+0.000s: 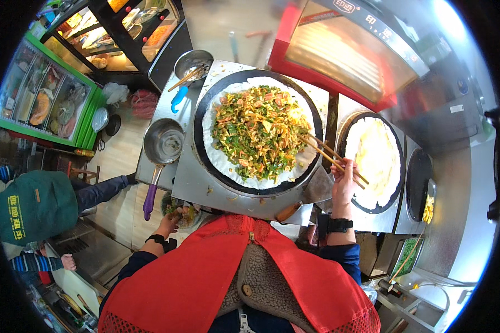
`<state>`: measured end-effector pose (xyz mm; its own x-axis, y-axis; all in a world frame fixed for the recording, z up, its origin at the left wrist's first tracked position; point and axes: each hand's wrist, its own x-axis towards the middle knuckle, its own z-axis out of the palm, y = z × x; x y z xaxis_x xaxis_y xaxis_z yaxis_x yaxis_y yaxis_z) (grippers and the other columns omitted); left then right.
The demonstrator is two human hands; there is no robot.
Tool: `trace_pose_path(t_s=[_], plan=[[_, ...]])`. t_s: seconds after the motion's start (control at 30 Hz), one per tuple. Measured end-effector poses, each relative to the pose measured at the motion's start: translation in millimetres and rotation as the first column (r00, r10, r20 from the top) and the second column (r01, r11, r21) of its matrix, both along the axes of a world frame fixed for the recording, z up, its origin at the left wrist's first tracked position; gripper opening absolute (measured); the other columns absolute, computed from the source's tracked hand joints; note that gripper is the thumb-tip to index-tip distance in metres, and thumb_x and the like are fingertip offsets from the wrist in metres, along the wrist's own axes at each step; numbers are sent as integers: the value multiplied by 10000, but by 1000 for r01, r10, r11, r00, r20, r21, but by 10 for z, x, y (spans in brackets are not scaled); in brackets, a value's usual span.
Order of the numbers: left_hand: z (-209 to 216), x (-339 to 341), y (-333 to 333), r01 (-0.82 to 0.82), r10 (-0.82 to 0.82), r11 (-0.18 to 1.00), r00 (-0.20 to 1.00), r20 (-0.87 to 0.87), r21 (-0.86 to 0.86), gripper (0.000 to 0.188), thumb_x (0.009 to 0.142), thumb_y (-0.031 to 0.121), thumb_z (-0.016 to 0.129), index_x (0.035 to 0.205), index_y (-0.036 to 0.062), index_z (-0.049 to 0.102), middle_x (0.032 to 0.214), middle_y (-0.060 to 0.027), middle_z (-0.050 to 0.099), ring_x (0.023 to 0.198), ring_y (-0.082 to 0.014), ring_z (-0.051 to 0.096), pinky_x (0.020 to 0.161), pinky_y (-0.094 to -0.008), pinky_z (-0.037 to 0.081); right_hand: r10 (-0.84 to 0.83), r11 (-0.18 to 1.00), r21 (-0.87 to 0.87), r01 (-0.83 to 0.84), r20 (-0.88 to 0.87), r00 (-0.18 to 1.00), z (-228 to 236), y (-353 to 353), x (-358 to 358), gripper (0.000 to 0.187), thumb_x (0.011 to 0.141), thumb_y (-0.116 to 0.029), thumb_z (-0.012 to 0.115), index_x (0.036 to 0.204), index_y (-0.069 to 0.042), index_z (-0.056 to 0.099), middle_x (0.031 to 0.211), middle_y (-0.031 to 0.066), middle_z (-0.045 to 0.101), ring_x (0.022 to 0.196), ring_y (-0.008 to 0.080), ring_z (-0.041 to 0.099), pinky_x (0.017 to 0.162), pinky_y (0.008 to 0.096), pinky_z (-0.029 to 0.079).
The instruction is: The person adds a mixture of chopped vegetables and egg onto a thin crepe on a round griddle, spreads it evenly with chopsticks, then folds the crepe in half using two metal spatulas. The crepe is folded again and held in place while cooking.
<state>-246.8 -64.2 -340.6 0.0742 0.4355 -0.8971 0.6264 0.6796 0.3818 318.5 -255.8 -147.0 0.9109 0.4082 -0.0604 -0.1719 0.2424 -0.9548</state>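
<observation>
Pinched a pair of long brown wooden chopsticks [329,156] in the right grip [344,172], with thumb and fingers pressed together around both and the rear ends sticking out behind. Touched with the front ends the right side of a chopped green, yellow and orange food mixture [258,133] — heaped on a thin round white pancake [209,139], upon a large round black griddle [198,133] on the silver metal desk [197,191]. Could not tell whether the left grip [170,223] held anything; saw only fingers slightly spread below the desk's left front edge, near a dish of mixed food [190,215].

Saw a grey-bladed scraper with a brown wooden handle [318,187] at the front edge, just left of the right wrist. Saw beyond it a second round black griddle [401,172] with a pale yellow-and-white pancake [374,160]. Noticed on the left a steel pan with a purple handle [164,139] — and, well apart, a co-worker in a dark green apron [39,204].
</observation>
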Motion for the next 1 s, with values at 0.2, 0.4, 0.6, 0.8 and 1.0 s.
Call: trace_pose_path(t_s=[0.2, 0.4, 0.6, 0.8, 1.0], plan=[[-3, 219, 1, -1, -2, 999, 997, 73, 38, 396, 903, 200, 546, 1270, 108, 431, 1046, -117, 602, 725, -251, 597, 653, -438, 510, 4, 996, -91, -4, -3, 1000, 168, -159, -173, 208, 970, -234, 474, 976, -33, 529, 829, 109, 623, 642, 170, 627, 580, 246, 519], [-452, -90, 13, 292, -288, 956, 954, 84, -36, 428, 931, 335, 489, 1299, 142, 386, 1166, -164, 519, 895, -303, 558, 769, -488, 453, 139, 987, -93, -130, 87, 987, 284, 408, -436, 223, 960, -232, 492, 958, -14, 538, 850, 132, 641, 653, 185, 642, 596, 276, 546], [-336, -53, -78, 5, -8, 999, 998, 66, 39, 406, 924, 248, 519, 1279, 86, 412, 999, -129, 560, 716, -260, 569, 636, -426, 476, 242, 958, -179, -223, 97, 965, 425, 718, -476, 217, 950, -221, 510, 925, -8, 549, 790, 114, 626, 616, 179, 633, 561, 271, 537], [-4, -23, -251, -83, 82, 996, 996, -17, -21, 395, 917, 219, 541, 1254, 61, 408, 869, -119, 559, 606, -224, 523, 574, -414, 472, 167, 986, -42, -163, 117, 979, 303, 1426, -341, 217, 948, -205, 512, 912, 9, 519, 764, 116, 607, 603, 180, 629, 545, 265, 542], [92, -173, -256, -88, 88, 996, 996, -15, 5, 446, 910, 221, 553, 1286, 66, 372, 900, -133, 542, 646, -231, 527, 579, -424, 474, 155, 988, -47, -150, 111, 982, 238, 1748, -400, 228, 952, -220, 505, 917, 5, 494, 800, 127, 603, 634, 195, 639, 566, 273, 545]])
